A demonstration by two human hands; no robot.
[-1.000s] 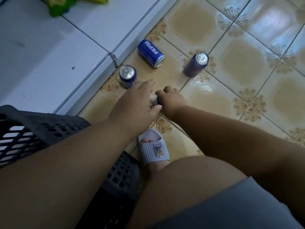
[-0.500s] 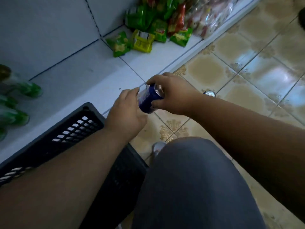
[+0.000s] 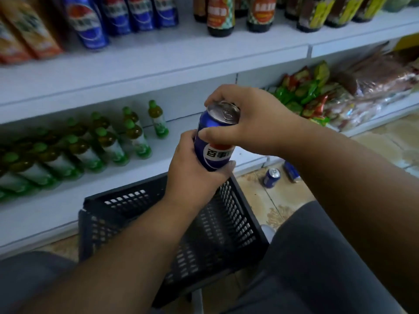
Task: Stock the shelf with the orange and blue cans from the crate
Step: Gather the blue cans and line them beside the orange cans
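Knees in grey shorts (image 3: pixel 317 257) frame the bottom of the view, and between them sits a black perforated plastic crate (image 3: pixel 226 223) on the tiled floor (image 3: pixel 385 137). Above the crate both hands hold one blue Pepsi can (image 3: pixel 215 141), upright and slightly tilted: the left hand (image 3: pixel 192 175) wraps round its lower body from the left, fingers curled under the base, while the right hand (image 3: pixel 251 123) grips the upper part, thumb across the front and fingers arched over the silver lid. Beyond the crate, two more blue cans rest on the floor near the shelf foot, one standing can (image 3: pixel 271 177) and one lying can (image 3: pixel 292 172) just to its right. Behind, the bottom shelf (image 3: pixel 158 155) carries green-capped tea bottles (image 3: pixel 108 143) on the left and snack packets (image 3: pixel 313 96) on the right. On the upper shelf (image 3: pixel 158 62) stand blue Pepsi bottles (image 3: pixel 90 21), orange bottles (image 3: pixel 27 30) and dark sauce bottles (image 3: pixel 221 14).
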